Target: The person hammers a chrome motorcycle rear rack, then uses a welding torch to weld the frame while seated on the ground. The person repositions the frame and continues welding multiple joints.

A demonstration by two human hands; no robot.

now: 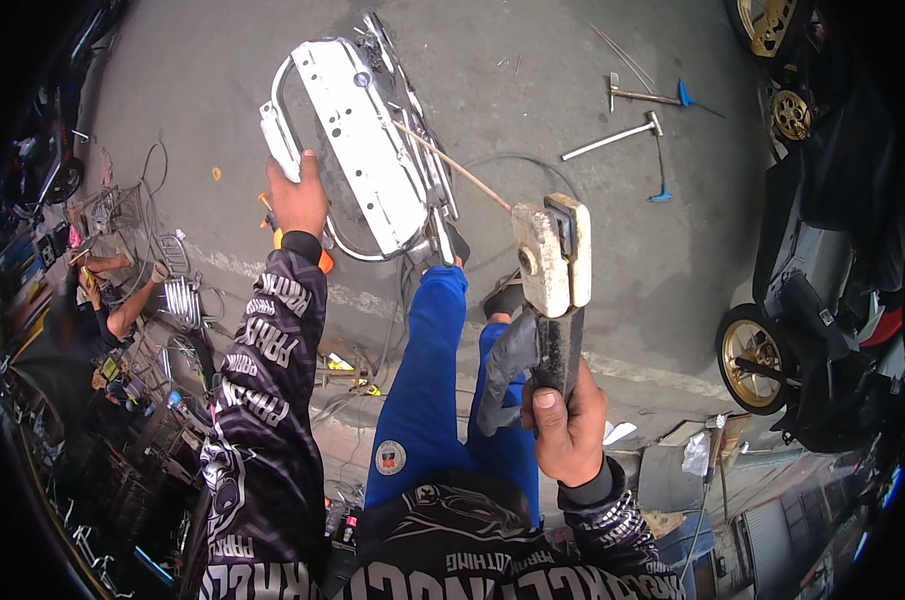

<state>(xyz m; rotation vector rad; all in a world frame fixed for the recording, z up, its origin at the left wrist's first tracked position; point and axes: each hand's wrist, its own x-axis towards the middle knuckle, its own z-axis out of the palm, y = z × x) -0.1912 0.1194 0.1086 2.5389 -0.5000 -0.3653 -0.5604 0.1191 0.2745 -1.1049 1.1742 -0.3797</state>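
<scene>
Head view. Principal item: one silver metal frame (pixel 363 150), a pale perforated plate with bent tubing along its sides, on or above the grey floor (pixel 543 90), ahead of the wearer and left of centre. Long axis: steep diagonal, upper left to lower right.

Governing relation: the frame lies up and left from the right hand (pixel 570 425), the left hand (pixel 300 203) being much the nearer. One thin rod (pixel 453 166), copper-coloured, spans the gap, its far end at the frame's right-hand tubing; contact or narrow clearance, cannot tell.

Left hand: fingers closed on the tubing of the frame's left side. Right hand: clenched round the black handle of one electrode holder (pixel 550 270), pale worn head uppermost, rod projecting from it.

Near the left wrist: one orange object (pixel 325 262), partly hidden.

Floor, upper right: one hammer (pixel 648 97), wooden-handled; one silver T-shaped tool (pixel 613 140); one blue-handled tool (pixel 660 192).

Containers: one clear plastic bag (pixel 698 455), apparently, lower right; contents illegible.

Margins: one motorcycle wheel (pixel 753 358), gold-rimmed, right; one seated person (pixel 123 305), left.
</scene>
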